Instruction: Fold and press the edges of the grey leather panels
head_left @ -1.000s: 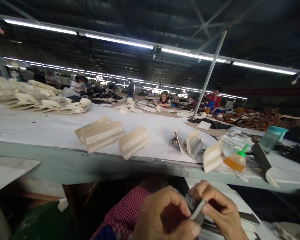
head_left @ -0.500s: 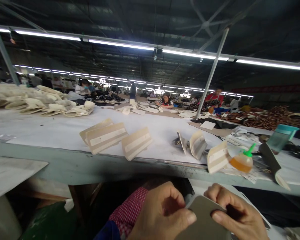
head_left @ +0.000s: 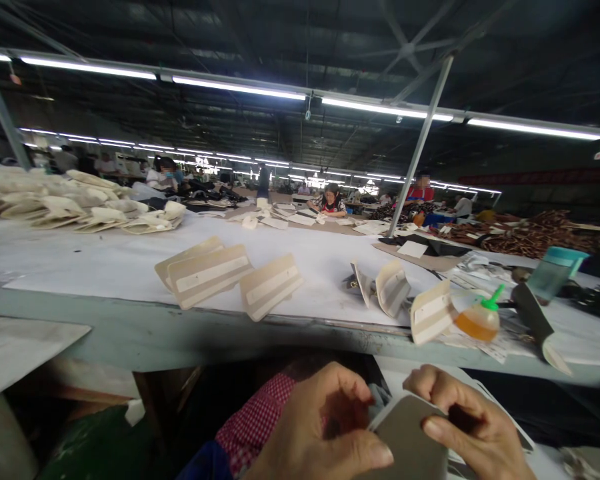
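Observation:
A taupe panel [head_left: 413,420] with a rounded corner is held low in front of me; its bottom part is out of frame. My right hand [head_left: 473,427] pinches its right edge, thumb on the face and fingers behind. My left hand [head_left: 320,427] is curled at the left edge, with the thumb lying along the face. By the left fingertips a small grey-blue bit [head_left: 379,398] shows, too blurred to name. Beyond the hands, similar beige panels with pale strips [head_left: 210,273] lie on the table [head_left: 325,267]. Another curved panel [head_left: 433,312] stands near the table's edge.
A squeeze bottle [head_left: 480,320] with orange liquid and a green nozzle stands at right, near a teal-lidded jug [head_left: 555,273]. Stacked cream pieces [head_left: 85,200] fill the far left. A slanted post [head_left: 423,143] rises behind the table. Co-workers sit further back.
The view has shifted slightly, so the table things sit a little further left. My left fingertips have moved slightly at the panel's corner, and the grey-blue bit shows more. The right hand keeps its pinch.

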`<state>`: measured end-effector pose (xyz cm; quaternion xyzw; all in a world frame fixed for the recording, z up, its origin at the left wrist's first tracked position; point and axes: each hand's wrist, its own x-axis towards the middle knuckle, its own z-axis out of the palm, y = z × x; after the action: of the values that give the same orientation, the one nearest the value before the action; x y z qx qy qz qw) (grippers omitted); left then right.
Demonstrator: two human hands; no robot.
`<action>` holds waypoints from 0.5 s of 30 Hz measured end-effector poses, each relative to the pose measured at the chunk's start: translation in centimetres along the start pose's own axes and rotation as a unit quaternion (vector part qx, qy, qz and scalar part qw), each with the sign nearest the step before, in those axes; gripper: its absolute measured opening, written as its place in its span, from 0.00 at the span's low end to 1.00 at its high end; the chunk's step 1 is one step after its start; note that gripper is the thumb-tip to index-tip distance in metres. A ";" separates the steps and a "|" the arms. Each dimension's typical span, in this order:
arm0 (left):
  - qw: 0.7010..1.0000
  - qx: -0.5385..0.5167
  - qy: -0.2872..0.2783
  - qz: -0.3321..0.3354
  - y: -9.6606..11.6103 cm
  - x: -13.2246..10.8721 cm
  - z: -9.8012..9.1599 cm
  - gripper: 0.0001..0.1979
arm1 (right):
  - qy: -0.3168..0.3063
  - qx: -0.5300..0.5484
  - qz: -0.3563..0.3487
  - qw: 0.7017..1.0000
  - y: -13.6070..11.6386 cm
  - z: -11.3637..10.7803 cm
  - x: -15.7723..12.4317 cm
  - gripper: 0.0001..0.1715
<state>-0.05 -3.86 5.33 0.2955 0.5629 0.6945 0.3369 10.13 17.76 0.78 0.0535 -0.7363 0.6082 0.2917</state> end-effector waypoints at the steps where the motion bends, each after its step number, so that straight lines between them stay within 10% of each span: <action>1: 1.000 -0.011 -0.011 -0.010 0.1 -0.1 0.0 0.11 | 0.001 -0.001 -0.005 1.000 0.0 -0.1 0.1 0.20; 15: 0.975 -0.148 -0.102 -0.131 -1.2 0.6 -0.3 0.14 | -0.080 0.043 -0.053 0.994 0.3 -0.2 0.1 0.18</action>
<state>-0.53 -3.38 4.16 0.2350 0.4506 0.6863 0.5204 9.99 18.07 0.57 0.1533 -0.7265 0.6169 0.2612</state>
